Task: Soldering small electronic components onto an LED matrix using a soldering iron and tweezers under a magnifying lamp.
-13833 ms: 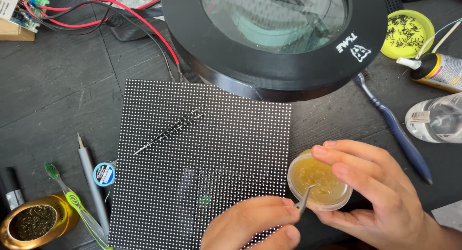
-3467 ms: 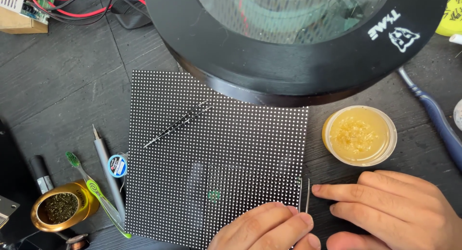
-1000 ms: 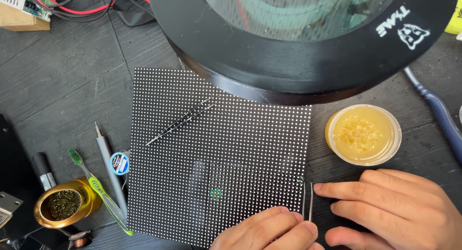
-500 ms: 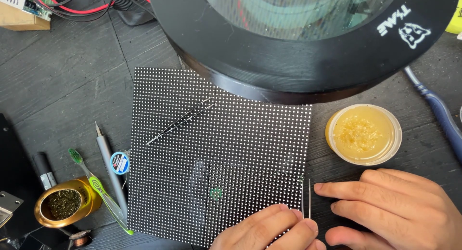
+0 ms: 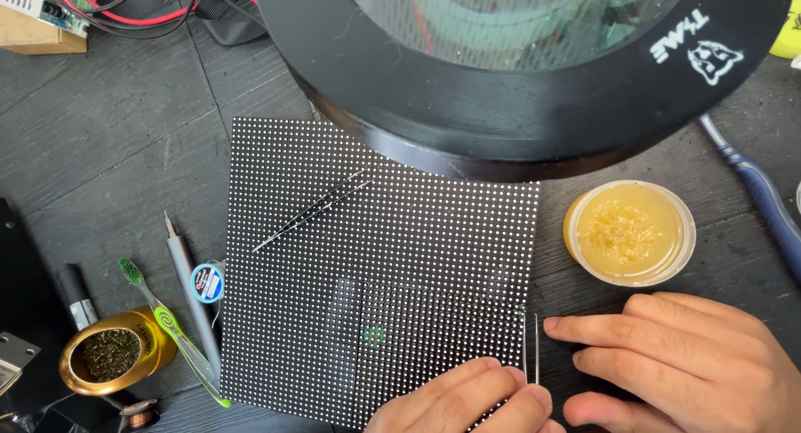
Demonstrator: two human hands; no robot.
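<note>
My left hand (image 5: 455,400) rests on the lower edge of a square black circuit panel studded with a grid of tiny white dots (image 5: 380,266), its fingers (image 5: 501,398) held together and pinched on a pair of thin, straight metal tweezers (image 5: 531,349). The tweezers stand just past the panel's right edge, tips pointing away from me. Directly to the right of them, my right hand (image 5: 684,362) lies flat on the dark, grainy wooden tabletop (image 5: 108,141), its fingers (image 5: 601,329) close together and stretched toward the tweezers, the index tip almost touching them; it holds nothing.

Beyond my right fingers sits a small, round, clear plastic tub of yellow, crumbly paste (image 5: 628,231), near but apart. Over the far edge of the panel hangs a large, round, black-rimmed magnifier lamp (image 5: 517,57), leaving the near half of the panel open. A second slim dark pair of tweezers (image 5: 313,209) lies slanted on the panel, well left of my fingers.

Further left, off the panel's edge, lie a grey pen-shaped tool (image 5: 190,295), a green plastic toothbrush (image 5: 171,333), a small blue-and-white solder spool (image 5: 208,281) and a gold metal pot of brass wool (image 5: 113,358). A blue-handled tool (image 5: 763,203) lies at the far right.
</note>
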